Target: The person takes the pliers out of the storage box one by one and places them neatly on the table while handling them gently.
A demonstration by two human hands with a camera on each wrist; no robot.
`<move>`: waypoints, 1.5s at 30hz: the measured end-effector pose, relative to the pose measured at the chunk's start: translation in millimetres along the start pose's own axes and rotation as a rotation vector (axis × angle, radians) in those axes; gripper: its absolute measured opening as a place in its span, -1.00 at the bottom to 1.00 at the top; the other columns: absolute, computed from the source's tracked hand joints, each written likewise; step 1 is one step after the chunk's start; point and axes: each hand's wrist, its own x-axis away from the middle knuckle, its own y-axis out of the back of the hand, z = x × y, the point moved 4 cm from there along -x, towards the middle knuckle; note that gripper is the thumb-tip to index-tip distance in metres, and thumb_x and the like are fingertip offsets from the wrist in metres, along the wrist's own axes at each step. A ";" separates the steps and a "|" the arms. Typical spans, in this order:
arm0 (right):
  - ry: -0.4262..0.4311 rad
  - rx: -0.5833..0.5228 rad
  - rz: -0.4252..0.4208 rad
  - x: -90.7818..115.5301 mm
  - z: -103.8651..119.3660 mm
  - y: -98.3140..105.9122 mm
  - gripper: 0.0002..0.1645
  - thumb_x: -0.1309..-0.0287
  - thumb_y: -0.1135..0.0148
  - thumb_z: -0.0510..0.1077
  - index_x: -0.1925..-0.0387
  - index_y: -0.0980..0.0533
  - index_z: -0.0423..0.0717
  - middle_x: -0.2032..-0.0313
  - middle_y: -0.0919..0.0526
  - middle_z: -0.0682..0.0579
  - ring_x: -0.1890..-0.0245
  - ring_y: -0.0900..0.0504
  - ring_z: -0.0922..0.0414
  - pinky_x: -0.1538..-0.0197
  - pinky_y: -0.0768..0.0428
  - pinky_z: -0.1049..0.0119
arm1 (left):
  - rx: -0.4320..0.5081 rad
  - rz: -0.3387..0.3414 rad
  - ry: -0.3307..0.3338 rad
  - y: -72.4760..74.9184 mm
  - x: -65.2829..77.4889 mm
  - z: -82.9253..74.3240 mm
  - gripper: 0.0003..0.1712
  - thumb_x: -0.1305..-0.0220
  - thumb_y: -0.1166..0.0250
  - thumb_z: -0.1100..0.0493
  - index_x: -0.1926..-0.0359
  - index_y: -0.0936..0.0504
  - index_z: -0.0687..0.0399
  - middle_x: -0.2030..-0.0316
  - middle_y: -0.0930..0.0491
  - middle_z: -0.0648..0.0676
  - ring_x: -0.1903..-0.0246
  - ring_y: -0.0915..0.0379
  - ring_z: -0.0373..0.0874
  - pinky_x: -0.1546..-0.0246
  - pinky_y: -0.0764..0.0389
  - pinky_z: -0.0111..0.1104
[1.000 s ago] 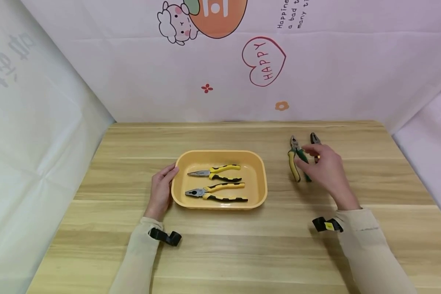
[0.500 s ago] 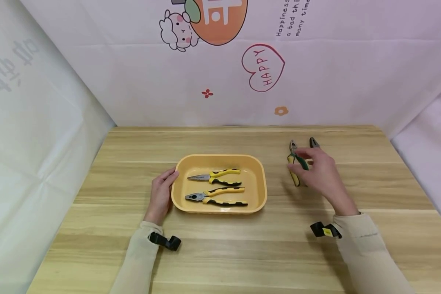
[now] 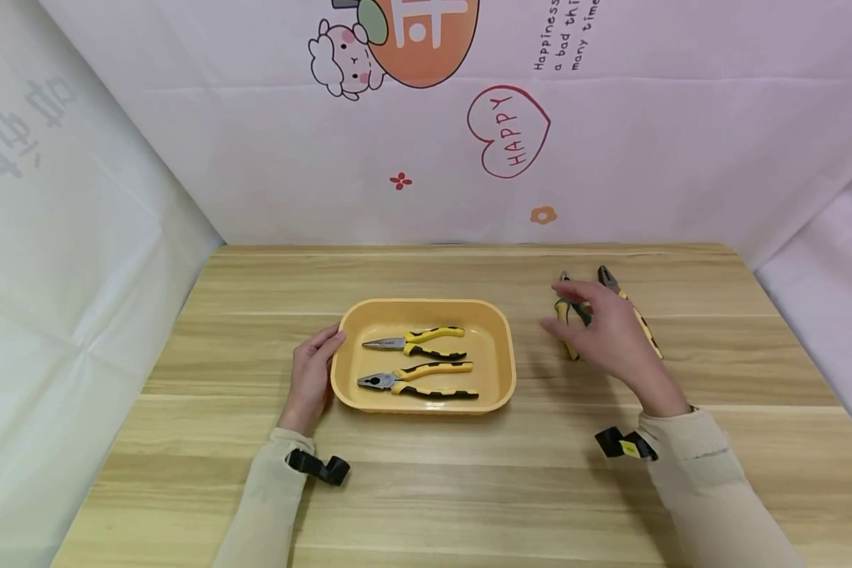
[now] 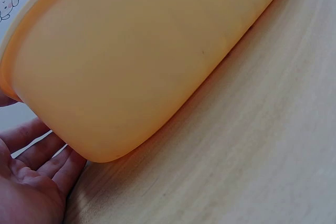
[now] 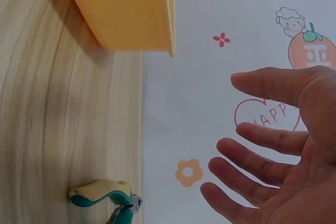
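Observation:
A yellow plastic tray point(image 3: 497, 394) stands at the middle of the table. My left hand point(image 3: 308, 375) holds its left end, thumb at the rim; the left wrist view shows its fingers point(image 4: 50, 161) against the outer wall. In the tray lie long-nose pliers point(image 3: 395, 343) and, nearer me, combination pliers point(image 3: 378, 381), both with yellow-and-black handles. My right hand point(image 3: 607, 335) hovers, fingers spread, over pliers with green-and-yellow handles point(image 5: 100, 191), hiding part of them in the head view. Another pair of pliers with yellow-and-black handles point(image 3: 608, 278) lies just beyond that hand, partly covered.
The light wooden table point(image 3: 426, 497) meets a white printed cloth backdrop point(image 3: 291, 173) at its far edge. A white cloth wall point(image 3: 99, 260) rises along the left side. Each wrist carries a black strap with a small camera.
The right hand has shifted left over the green-and-yellow pliers, and its thumb and fingers have spread. More of the far-right pliers shows. The left hand and tray stay put.

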 end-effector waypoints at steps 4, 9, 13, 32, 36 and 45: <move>0.016 0.017 0.026 -2.0 4.0 -1.0 -0.36 -0.21 -0.47 -0.09 -0.24 -0.51 -0.29 -0.16 -0.59 -0.28 -0.14 -0.55 -0.22 -0.19 -0.53 -0.15 | -0.002 0.000 0.002 -0.1 -1.3 0.2 -0.54 -0.47 -0.15 0.31 -0.28 -0.45 0.53 -0.22 -0.50 0.36 -0.01 -0.62 -0.20 -0.11 -0.63 -0.37; 0.028 0.010 0.056 -4.2 9.7 -1.9 -0.34 -0.18 -0.49 -0.07 -0.24 -0.51 -0.26 -0.15 -0.59 -0.27 -0.14 -0.56 -0.23 -0.21 -0.55 -0.16 | 0.000 0.004 0.012 -0.1 -1.9 0.1 -0.53 -0.48 -0.15 0.30 -0.29 -0.44 0.53 -0.24 -0.48 0.37 -0.03 -0.61 -0.18 -0.12 -0.63 -0.35; 0.039 -0.014 0.081 -6.4 15.1 -3.1 -0.31 -0.16 -0.51 -0.09 -0.26 -0.50 -0.26 -0.16 -0.59 -0.26 -0.15 -0.57 -0.22 -0.21 -0.56 -0.15 | -0.002 0.012 0.015 -0.7 -1.2 -1.1 -0.54 -0.49 -0.14 0.30 -0.29 -0.45 0.50 -0.25 -0.47 0.38 -0.06 -0.60 -0.14 -0.14 -0.62 -0.33; 0.032 -0.046 0.158 -16.3 29.5 -14.3 -0.19 -0.08 -0.57 -0.08 -0.32 -0.46 -0.28 -0.26 -0.55 -0.22 -0.26 -0.51 -0.22 -0.29 -0.52 -0.13 | -0.013 0.026 0.021 -1.7 0.7 -2.1 -0.54 -0.50 -0.12 0.29 -0.30 -0.44 0.50 -0.26 -0.46 0.39 -0.10 -0.58 -0.09 -0.14 -0.62 -0.30; 0.052 -0.033 0.163 -18.2 32.6 -18.4 -0.19 -0.07 -0.58 -0.07 -0.31 -0.47 -0.29 -0.24 -0.57 -0.22 -0.24 -0.54 -0.22 -0.26 -0.55 -0.10 | -0.001 0.025 0.024 -2.1 1.3 -2.2 -0.54 -0.50 -0.13 0.30 -0.30 -0.44 0.51 -0.26 -0.46 0.39 -0.09 -0.59 -0.10 -0.15 -0.62 -0.29; 0.076 -0.040 0.203 -21.0 41.0 -24.9 -0.18 -0.08 -0.56 -0.11 -0.33 -0.45 -0.27 -0.26 -0.56 -0.21 -0.22 -0.55 -0.22 -0.26 -0.55 -0.10 | -0.004 0.013 0.017 -1.4 1.9 -1.6 -0.55 -0.49 -0.13 0.30 -0.29 -0.45 0.51 -0.22 -0.49 0.38 -0.04 -0.61 -0.15 -0.12 -0.64 -0.31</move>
